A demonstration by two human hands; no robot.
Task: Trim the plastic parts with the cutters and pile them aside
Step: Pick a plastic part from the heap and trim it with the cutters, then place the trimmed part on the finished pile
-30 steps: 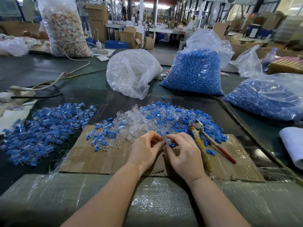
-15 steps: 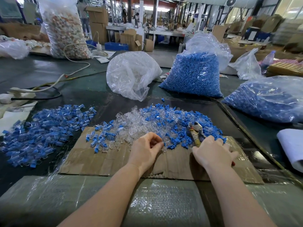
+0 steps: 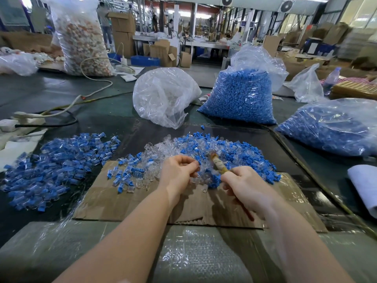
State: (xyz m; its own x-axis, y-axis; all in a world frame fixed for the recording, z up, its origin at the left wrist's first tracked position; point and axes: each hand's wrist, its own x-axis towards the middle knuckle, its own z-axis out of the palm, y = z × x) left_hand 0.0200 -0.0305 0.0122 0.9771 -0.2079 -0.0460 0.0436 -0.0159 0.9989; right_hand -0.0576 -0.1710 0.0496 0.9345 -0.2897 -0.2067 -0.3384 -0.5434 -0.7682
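Blue-and-clear heap: the mixed pile of small blue plastic caps and clear plastic sleeves [image 3: 214,154] lies just beyond both hands, spilling onto the far edge of the cardboard.
Left hand: the left hand [image 3: 179,172] is curled, fingertips pinching a small clear-and-blue plastic part [image 3: 197,163] at the near rim of that heap; the part is mostly hidden by the fingers.
Right hand: the right hand [image 3: 244,186] is wrapped round the handles of the hand cutters with one tape-wound yellowish grip and one red grip [image 3: 219,165], blurred by movement; the cutter head points away toward the heap, close to the right of the left hand's fingertips. Whether the cutter blades are apart I cannot tell.
Finished pile: a spread of blue-capped clear plastic parts [image 3: 59,166] lies well to the left of the left hand, on the dark tabletop [image 3: 114,123].
Cardboard: a flat brown corrugated sheet [image 3: 126,199] lies under both wrists.
Beyond the hands: a crumpled clear plastic bag [image 3: 163,97] straight ahead, a tall clear bag packed with blue pieces [image 3: 242,97] to its right, and another bag of blue pieces lying on its side [image 3: 334,127] far off to the right of the right hand.
Near edge: bubble wrap [image 3: 193,256] covers the surface beneath the forearms.
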